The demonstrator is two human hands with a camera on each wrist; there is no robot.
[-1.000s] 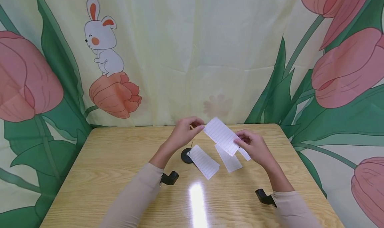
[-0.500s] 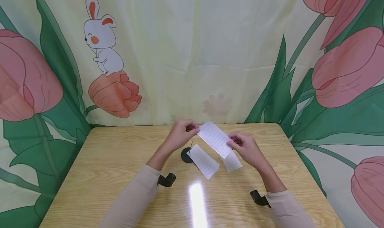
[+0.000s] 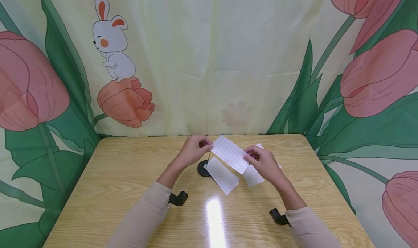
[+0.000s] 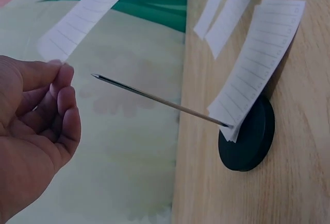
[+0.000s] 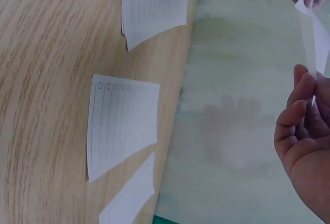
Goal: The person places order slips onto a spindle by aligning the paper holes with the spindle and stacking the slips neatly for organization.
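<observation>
Between both hands hangs a ruled paper slip (image 3: 230,154) above the table. My left hand (image 3: 193,152) pinches its left corner between thumb and fingertips, and my right hand (image 3: 263,164) pinches the lower right end. Below stands a bill spike with a round black base (image 3: 203,169). In the left wrist view its thin metal needle (image 4: 154,98) rises to a sharp tip near the left fingers, apart from the held slip. Several ruled slips (image 4: 258,54) are pierced near one end and lie low on the needle, against the base.
A loose slip with checkbox marks (image 5: 124,126) lies on the wooden table (image 3: 130,175), right of the spike. Another slip (image 5: 131,193) lies beside it, mostly covered by the right hand in the head view. Behind the table hangs a tulip-print curtain (image 3: 183,59).
Both hands have shifted left and slightly down with the held slip. Its left corner is now nearly above the spike. The slips on the table have not moved.
</observation>
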